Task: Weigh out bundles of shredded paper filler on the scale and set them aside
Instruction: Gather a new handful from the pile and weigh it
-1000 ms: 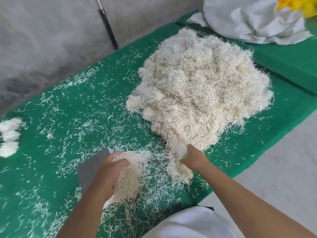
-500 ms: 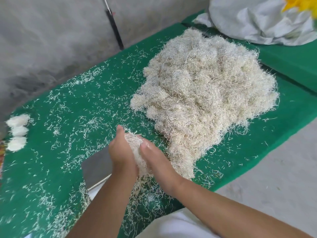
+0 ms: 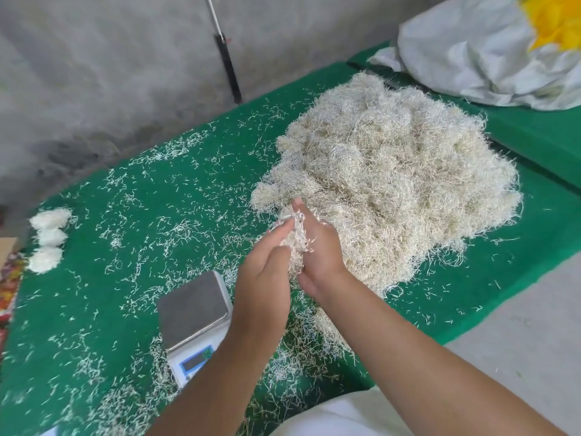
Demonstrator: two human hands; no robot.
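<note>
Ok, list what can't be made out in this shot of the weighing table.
- Head view: the scale display reading is too small and partly covered by the left forearm.
- How much filler is in the bundle: the left hand and right hand are pressed around it.
- The yellow item at top right is cut off by the frame edge.
- The patterned thing at far left is cut off too.

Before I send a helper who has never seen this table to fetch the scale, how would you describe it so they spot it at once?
Start at the big pale heap of shredded paper on the green cloth. Come toward the near edge, left of the person's left hand: the scale sits there. It is the only hard, flat thing among the loose shreds, with a bare grey square platform and a white front holding a small display.
</note>
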